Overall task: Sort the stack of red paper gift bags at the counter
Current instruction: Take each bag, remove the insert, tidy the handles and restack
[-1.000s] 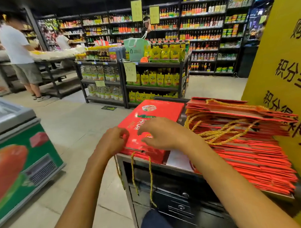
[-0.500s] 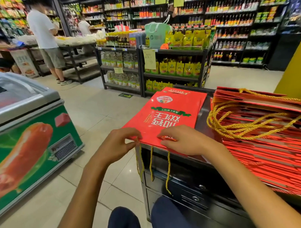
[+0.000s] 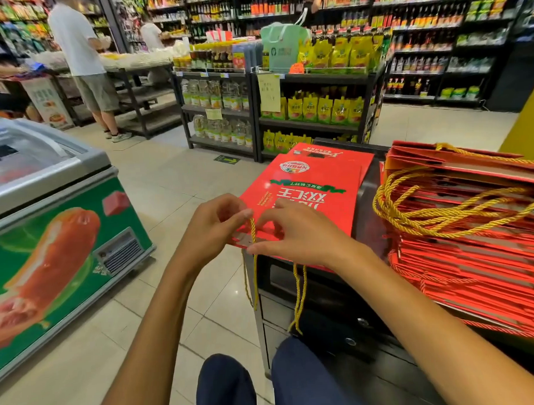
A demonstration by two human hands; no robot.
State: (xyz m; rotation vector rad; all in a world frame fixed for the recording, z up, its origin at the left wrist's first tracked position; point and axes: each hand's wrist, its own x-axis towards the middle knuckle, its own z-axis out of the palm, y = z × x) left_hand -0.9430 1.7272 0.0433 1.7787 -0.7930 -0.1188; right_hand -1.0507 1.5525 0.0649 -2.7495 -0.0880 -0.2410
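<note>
**Cord handle pinched at the near edge of the small bag pile**

Now, centre of frame: my left hand (image 3: 213, 227) pinches a yellow cord handle (image 3: 252, 233) between thumb and fingertips, right at the near edge of the top bag (image 3: 314, 194). My right hand (image 3: 297, 234) lies over that same edge, fingers curled and pressing the paper down; whether it also nips the cord I cannot tell. Further cords (image 3: 299, 295) hang off the front of the worktop (image 3: 362, 205), which is dark.

The top bag lies flat on a small pile, print upside down to me. The main stack of red bags (image 3: 473, 255) fills the right of frame, fanned and uneven, with a tangle of yellow cords (image 3: 441, 208) on top.

Handling judgement: folded paper bags are light, fairly stiff in the flat, glossy enough to slide on each other. The paper creases easily, so take hold by the reinforced mouth edge, not mid-panel. Cords are limp and likely to snag neighbours; free them before lifting.

A chest freezer (image 3: 64, 239) stands at lower left.
</note>
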